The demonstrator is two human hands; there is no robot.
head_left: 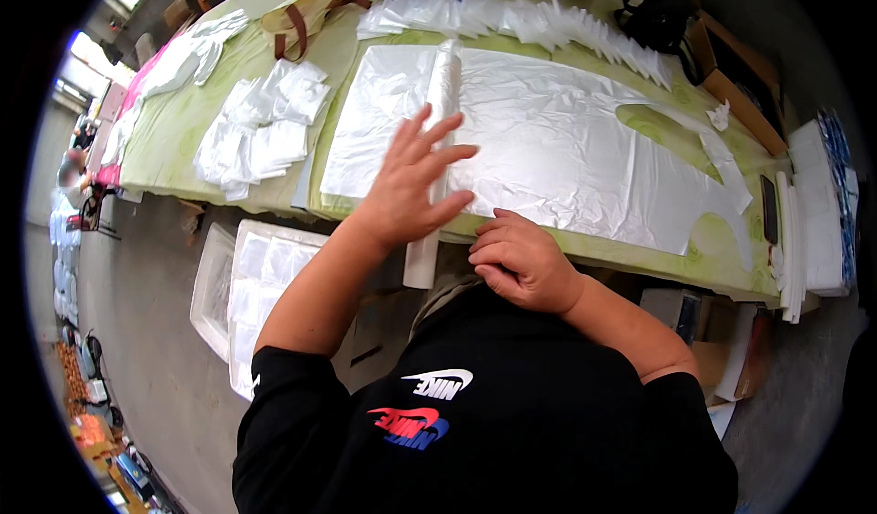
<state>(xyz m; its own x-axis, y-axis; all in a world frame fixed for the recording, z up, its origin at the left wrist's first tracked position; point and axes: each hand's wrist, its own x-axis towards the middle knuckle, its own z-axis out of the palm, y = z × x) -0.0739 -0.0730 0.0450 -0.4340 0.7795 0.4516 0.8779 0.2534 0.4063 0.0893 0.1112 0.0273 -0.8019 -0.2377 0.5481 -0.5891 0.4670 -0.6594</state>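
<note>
Left hand [411, 190] hides the middle of the white roll [445, 75], fingers spread wide over it (touching? can't tell)! That roll lies across white film [562, 139]; right hand [528, 265] curled nearby, palm hidden, grip unreadable.

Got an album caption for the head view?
Left hand over a white roll, right hand near thin plastic sheeting on green cloth.

Plastic sheet [557, 139]: glossy, wrinkled. Table cover [164, 153]: matt, cloth-like.
</note>
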